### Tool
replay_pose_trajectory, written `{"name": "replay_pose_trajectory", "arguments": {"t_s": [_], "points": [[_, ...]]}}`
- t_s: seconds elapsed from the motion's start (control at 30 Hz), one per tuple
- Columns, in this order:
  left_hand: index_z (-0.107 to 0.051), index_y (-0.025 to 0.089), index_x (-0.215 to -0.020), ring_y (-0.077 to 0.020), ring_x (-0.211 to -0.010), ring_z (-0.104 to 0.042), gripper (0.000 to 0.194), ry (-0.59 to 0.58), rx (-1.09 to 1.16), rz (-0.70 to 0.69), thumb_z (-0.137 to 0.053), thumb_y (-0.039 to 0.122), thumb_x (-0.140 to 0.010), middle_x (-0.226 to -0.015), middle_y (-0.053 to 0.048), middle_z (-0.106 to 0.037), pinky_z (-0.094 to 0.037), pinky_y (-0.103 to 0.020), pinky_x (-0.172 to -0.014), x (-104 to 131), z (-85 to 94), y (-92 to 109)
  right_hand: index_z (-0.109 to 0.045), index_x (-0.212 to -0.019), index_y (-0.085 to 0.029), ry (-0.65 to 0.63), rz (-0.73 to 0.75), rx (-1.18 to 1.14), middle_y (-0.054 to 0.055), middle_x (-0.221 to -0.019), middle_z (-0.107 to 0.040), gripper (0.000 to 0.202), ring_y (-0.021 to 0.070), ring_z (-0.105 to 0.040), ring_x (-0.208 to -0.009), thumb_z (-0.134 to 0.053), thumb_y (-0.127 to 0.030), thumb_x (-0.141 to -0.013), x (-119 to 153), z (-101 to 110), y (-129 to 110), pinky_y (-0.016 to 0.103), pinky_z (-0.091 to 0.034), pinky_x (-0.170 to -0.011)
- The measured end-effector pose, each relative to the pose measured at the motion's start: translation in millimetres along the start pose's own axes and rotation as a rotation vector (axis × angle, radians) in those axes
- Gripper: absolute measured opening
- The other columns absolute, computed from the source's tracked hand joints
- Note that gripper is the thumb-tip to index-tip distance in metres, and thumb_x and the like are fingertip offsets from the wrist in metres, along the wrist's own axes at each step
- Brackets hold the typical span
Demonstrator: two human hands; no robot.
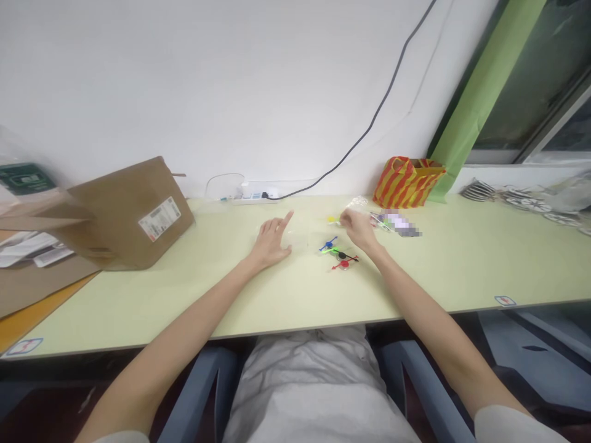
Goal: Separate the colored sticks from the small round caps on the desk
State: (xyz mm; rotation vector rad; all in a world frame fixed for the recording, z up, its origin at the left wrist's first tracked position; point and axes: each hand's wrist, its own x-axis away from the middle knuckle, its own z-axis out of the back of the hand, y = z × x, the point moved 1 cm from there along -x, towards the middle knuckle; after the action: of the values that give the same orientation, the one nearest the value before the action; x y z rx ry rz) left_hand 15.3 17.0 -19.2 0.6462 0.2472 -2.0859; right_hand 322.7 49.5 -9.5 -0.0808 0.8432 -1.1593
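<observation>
Small plastic arrow spinners lie in a cluster mid-table: a blue one (329,245), a black one (342,255), a red one (344,264) and a bright green one partly covered by the others. My left hand (270,244) is to their left, thumb and index finger spread, beside a faint clear plastic piece (299,239). Above the cluster, my right hand (356,227) has its fingers curled together. A small yellow piece (331,219) shows just left of those fingertips. What the fingers pinch is hidden. Clear plastic packaging (357,202) sits behind this hand, with thin coloured pieces (382,221) to its right.
On the left stands an open cardboard box (124,215). A red-and-yellow striped bag (409,183) is at the back right, near several round slotted discs (529,200). Against the wall lies a power strip (256,195) with a black cable (369,126). The table (286,298) ends close to my lap.
</observation>
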Motion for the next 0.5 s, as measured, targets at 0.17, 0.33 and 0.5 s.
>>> {"name": "replay_pose_trajectory", "arguments": {"t_s": [0.17,0.33,0.5], "points": [[-0.009,0.025,-0.164,-0.0333,-0.115,-0.046,0.103,0.003,-0.002,0.005,-0.066,0.031,-0.079,-0.126,-0.012,-0.049,-0.034,-0.049,-0.106,0.9,-0.5,-1.1,-0.056,-0.088,-0.021,0.111,0.234,-0.227,0.005,-0.085,-0.065,0.013,0.0207,-0.058,-0.080,-0.045,-0.016,-0.092,7.6,-7.0,-29.9,0.031,-0.043,-0.075],[-0.008,0.026,-0.164,-0.0328,-0.114,-0.046,0.102,0.017,0.007,0.006,-0.065,0.029,-0.079,-0.126,-0.012,-0.050,-0.034,-0.048,-0.105,1.6,-0.2,-1.7,-0.055,-0.088,-0.021,0.040,0.388,-0.119,0.006,-0.087,-0.063,0.019,0.0220,-0.055,-0.082,-0.042,-0.009,-0.093,12.6,-18.9,-43.7,0.033,-0.041,-0.074],[-0.009,0.026,-0.164,-0.0325,-0.113,-0.046,0.100,0.026,0.022,-0.032,-0.064,0.029,-0.080,-0.126,-0.011,-0.050,-0.035,-0.048,-0.104,1.4,1.6,5.3,-0.054,-0.083,-0.022,0.115,0.436,0.028,0.008,-0.085,-0.063,0.018,0.0239,-0.051,-0.082,-0.049,-0.011,-0.098,18.2,-28.0,-57.6,0.036,-0.038,-0.075]]}}
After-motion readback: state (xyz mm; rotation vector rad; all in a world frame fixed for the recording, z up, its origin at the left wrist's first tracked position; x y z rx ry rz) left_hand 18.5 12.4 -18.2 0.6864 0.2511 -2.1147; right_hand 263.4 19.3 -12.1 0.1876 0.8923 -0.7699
